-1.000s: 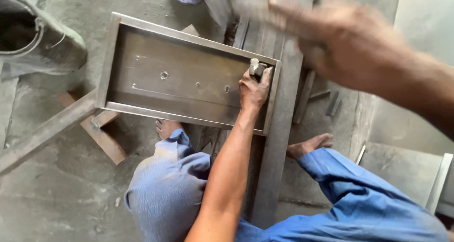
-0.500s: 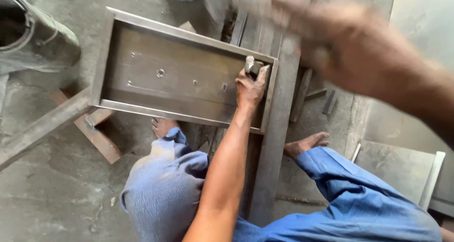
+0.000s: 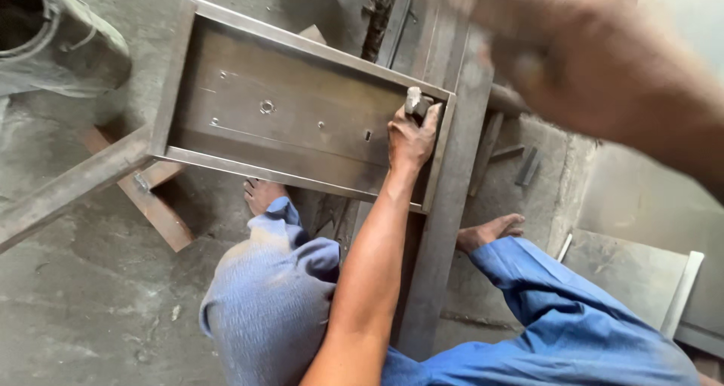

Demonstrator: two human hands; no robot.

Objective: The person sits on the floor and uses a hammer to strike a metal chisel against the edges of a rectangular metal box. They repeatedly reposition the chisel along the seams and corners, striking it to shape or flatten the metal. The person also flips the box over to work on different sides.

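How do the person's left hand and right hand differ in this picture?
The left hand is sharp, low at the inner corner of the metal tray frame, gripping a small grey metal piece; the right hand is blurred, raised close to the camera. Whether the right hand holds anything cannot be told, while the left plainly does. Both are bare.

Metal workshop, steel frame (image 3: 302, 122), concrete floor (image 3: 90, 295)

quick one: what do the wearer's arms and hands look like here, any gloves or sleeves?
Both bare: no gloves, sleeves, watch or rings visible. The left hand and its forearm are sharp and uncovered to the frame edge. The right hand is motion-blurred close to the camera, also uncovered.
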